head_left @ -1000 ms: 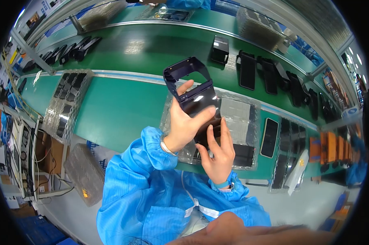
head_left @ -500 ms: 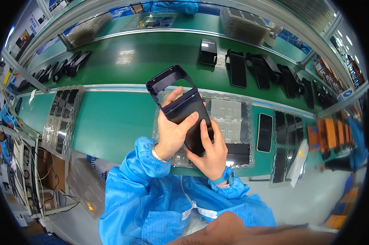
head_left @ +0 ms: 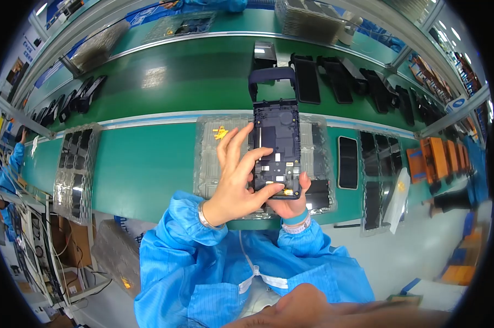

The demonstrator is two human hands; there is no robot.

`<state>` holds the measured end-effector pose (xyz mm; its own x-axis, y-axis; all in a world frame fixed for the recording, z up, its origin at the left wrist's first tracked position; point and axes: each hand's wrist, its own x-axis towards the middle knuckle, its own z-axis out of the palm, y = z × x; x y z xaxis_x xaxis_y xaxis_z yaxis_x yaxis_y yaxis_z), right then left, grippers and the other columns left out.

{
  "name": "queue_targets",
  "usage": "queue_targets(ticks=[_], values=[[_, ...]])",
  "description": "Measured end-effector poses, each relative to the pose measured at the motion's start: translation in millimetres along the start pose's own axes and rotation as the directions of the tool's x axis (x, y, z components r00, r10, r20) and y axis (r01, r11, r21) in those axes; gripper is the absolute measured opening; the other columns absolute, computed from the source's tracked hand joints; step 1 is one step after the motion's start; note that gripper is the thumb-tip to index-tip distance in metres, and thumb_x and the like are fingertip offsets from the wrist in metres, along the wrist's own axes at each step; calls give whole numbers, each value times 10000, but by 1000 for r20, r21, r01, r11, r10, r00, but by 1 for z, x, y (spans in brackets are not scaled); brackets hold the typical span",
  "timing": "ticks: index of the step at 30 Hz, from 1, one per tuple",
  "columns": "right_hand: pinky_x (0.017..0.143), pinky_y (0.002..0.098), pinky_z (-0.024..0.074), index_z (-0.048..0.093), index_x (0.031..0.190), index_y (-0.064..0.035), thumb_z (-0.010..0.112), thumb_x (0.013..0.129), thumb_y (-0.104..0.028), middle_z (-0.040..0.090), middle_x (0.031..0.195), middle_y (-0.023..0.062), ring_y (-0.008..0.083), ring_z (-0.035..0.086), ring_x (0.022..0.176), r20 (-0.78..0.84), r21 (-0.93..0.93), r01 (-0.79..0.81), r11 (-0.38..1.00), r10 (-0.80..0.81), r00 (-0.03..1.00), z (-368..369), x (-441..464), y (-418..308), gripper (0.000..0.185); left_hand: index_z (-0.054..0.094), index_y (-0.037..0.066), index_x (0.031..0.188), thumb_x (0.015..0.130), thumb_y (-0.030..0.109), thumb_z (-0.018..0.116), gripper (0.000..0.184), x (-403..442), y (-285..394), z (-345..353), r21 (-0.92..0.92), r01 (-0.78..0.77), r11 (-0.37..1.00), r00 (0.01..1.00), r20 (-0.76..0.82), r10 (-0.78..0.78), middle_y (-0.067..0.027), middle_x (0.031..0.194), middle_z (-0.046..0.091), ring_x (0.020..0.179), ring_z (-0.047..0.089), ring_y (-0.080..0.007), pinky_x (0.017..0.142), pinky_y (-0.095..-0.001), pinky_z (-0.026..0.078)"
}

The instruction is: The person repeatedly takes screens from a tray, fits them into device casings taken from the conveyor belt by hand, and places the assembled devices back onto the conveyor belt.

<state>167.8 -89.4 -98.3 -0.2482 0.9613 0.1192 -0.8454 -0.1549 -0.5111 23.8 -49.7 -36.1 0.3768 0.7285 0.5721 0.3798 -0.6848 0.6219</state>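
Note:
A black plastic device housing (head_left: 277, 131) with an open loop frame at its top stands over the tray, its inner side facing me. White pads and small yellow parts show inside it. My right hand (head_left: 291, 205) holds its lower end from beneath, thumb up along the right edge, other fingers hidden behind it. My left hand (head_left: 237, 177) lies over the housing's left side with fingers spread, thumb and index finger touching the inside near the bottom. Beneath is a clear plastic tray (head_left: 206, 177) with grey and dark flat parts; a yellow piece (head_left: 220, 133) lies at its upper left.
A phone-like device (head_left: 347, 162) lies right of the tray. Further trays of dark parts stand at the left (head_left: 76, 172) and right (head_left: 379, 183). Several black devices (head_left: 306, 79) rest on the green belt (head_left: 203, 71) behind. Metal frame bars cross overhead.
The housing has been turned from its smooth outer side to its inner side and brought upright. My right hand moved beneath it; my left hand spread over the inside.

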Motion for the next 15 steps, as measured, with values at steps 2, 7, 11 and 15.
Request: queue_targets(ticks=[2, 7, 11, 15], values=[[894, 507, 493, 354, 1396, -79, 577, 826, -606, 449, 1355, 178, 347, 517, 1165, -10, -76, 87, 993, -88, 996, 3, 1, 1, 807, 649, 79, 1061, 658, 253, 823, 472, -8, -1, 4, 92, -13, 996, 996, -82, 20, -205, 1330, 441, 1270, 296, -420, 1000, -495, 293], [952, 365, 471, 257, 1443, 14, 727, 825, -308, 404, 1404, 168, 254, 548, 1127, -90, -471, 320, 822, -406, 909, 13, 7, 4, 841, 675, 29, 938, 706, 143, 788, 282, -28, -2, 0, -81, -164, 983, 985, 42, 168, -193, 1053, 628, 891, 618, -342, 746, -399, 503], [883, 313, 508, 177, 1469, 19, 699, 852, -161, 420, 1378, 178, 225, 583, 1071, -110, -685, 317, 656, -523, 845, 21, 5, 3, 829, 622, -29, 1046, 834, 58, 684, 237, -50, -22, 16, -569, 267, 777, 957, 61, -285, -195, 1000, 671, 827, 683, -288, 723, -343, 557], [671, 270, 551, 408, 1323, 48, 596, 909, -55, 660, 911, 124, 164, 672, 806, -215, -809, 19, 588, -325, 921, 16, 3, -6, 466, 576, -75, 1111, 935, 55, 552, 220, -41, -33, 14, -850, 460, 256, 787, 256, -561, -183, 1035, 664, 897, 682, -262, 793, -336, 573]])
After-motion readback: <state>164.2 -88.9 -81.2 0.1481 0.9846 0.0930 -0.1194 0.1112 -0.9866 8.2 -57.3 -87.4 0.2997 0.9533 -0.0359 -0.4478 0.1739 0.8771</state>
